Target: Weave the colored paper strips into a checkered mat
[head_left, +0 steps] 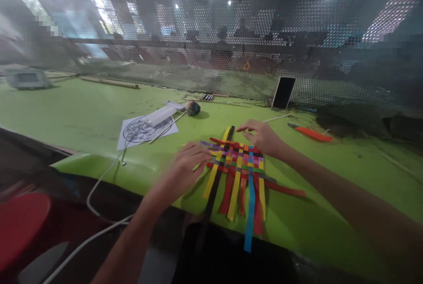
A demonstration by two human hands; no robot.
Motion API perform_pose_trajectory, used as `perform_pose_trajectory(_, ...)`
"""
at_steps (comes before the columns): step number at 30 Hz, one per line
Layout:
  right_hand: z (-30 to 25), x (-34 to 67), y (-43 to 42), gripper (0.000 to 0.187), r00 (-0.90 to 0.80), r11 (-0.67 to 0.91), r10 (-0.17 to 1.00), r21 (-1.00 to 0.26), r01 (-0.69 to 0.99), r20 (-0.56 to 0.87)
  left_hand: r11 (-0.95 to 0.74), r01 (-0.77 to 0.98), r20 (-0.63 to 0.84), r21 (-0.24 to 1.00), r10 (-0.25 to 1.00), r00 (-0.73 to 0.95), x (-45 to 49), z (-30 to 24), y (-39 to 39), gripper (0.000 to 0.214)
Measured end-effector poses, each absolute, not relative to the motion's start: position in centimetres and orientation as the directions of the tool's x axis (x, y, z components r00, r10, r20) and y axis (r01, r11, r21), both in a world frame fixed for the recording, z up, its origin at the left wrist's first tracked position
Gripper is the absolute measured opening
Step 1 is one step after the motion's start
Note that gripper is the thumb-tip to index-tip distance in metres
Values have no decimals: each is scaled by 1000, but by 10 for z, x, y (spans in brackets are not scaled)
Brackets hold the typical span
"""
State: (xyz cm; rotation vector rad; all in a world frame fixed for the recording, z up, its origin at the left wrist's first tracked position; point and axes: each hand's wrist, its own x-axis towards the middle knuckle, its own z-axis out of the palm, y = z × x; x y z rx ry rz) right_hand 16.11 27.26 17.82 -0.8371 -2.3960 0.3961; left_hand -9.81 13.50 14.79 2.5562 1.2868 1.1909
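Observation:
A woven mat of coloured strips (239, 157) lies on the green table in front of me. Its long loose ends in yellow, black, red, orange and blue hang toward me, and some reach past the table's front edge. At the mat's left edge is my left hand (191, 162), fingers stretched over the strip ends and thumb apart; whether it touches them is unclear. My right hand (259, 136) hovers by the upper right edge, with fingers bent loosely and a gap between thumb and forefinger. Nothing shows in its grasp.
A white power strip (160, 116) lies on a printed sheet (172, 129), its cable running off the front edge. Beyond are a dark ball (193, 108) and a propped phone (283, 92). An orange-handled cutter (313, 134) lies right; a red stool (24, 226) stands lower left.

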Motion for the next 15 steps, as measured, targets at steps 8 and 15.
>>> perform_pose_trajectory(8,170,169,224,38,-783,780,618,-176,601,69,-605,760,252,237,794,554,-100,144,170,47)
perform_pose_trajectory(15,182,184,225,38,-859,829,512,-271,490,13,-650,732,166,203,760,628,-94,149,158,47)
